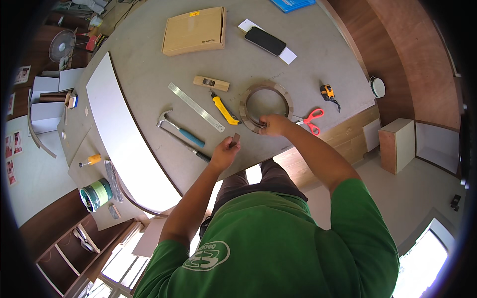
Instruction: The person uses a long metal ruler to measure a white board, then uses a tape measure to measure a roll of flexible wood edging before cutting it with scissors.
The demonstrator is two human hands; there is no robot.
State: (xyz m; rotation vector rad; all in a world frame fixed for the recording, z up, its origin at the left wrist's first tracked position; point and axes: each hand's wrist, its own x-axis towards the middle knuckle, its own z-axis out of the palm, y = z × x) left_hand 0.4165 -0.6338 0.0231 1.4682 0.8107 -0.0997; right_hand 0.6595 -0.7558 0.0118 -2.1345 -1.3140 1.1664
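Observation:
My left hand [225, 154] is closed by the table's near edge, pinching a short brown strip [235, 139] that sticks up from the fingers. A ring-shaped roll of brown edge banding [283, 94] lies on the table ahead of it. At the near side of this ring, my right hand [273, 125] is closed on the band; its fingertips are partly hidden. Just left of the roll lies a yellow utility knife [225, 110]. Red-handled scissors [313, 117] rest to its right. Farther left are a steel ruler [196, 107], a small wooden plane [211, 83] and a hammer [183, 133].
A cardboard box [194, 33] and a black phone [266, 40] on a white strip lie at the far side. An orange tape measure [327, 93] is at right. A long white panel [126, 134] spans the left, with a green-labelled can [96, 194] beyond it.

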